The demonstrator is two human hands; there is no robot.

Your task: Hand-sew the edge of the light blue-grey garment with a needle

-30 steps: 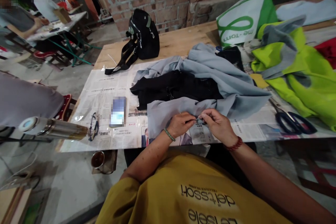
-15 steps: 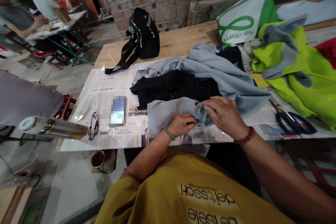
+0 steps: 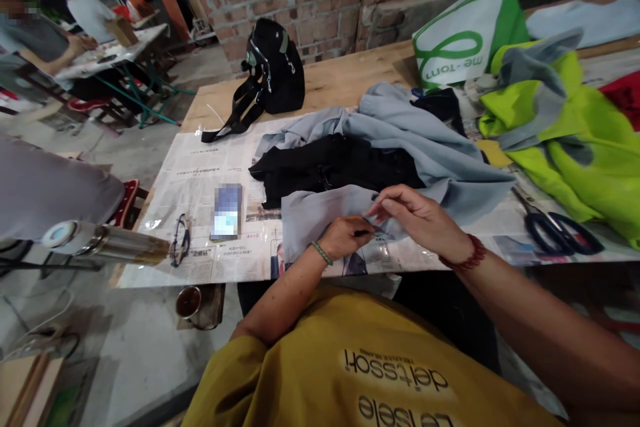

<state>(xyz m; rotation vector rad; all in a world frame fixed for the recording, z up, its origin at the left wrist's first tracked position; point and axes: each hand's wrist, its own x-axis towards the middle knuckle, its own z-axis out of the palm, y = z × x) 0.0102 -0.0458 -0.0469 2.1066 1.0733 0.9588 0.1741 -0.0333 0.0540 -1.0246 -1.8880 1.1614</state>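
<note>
A piece of grey cloth [image 3: 313, 213] lies along the near side of the table, its near edge under my hands. My left hand [image 3: 345, 238], with a green bead bracelet, is closed on the edge of that cloth. Just above and to the right, my right hand [image 3: 413, 217], with a red bead bracelet, has thumb and fingers drawn together close to the left fingertips. Whatever it pinches is too small to make out. Black cloth [image 3: 335, 163] lies just beyond, against a larger grey garment [image 3: 415, 123].
Dark-handled scissors [image 3: 555, 227] lie to the right, beside yellow-green clothing [image 3: 595, 127]. To the left are a phone [image 3: 227, 212], glasses [image 3: 181, 240] and a steel flask [image 3: 107, 242]. A black bag [image 3: 275, 67] and a white-green bag [image 3: 465, 33] stand at the back. People sit at another table [image 3: 145, 37].
My right hand has moved left, from the cloth's right part to beside my left fingertips. My left hand has stayed almost in place on the cloth.
</note>
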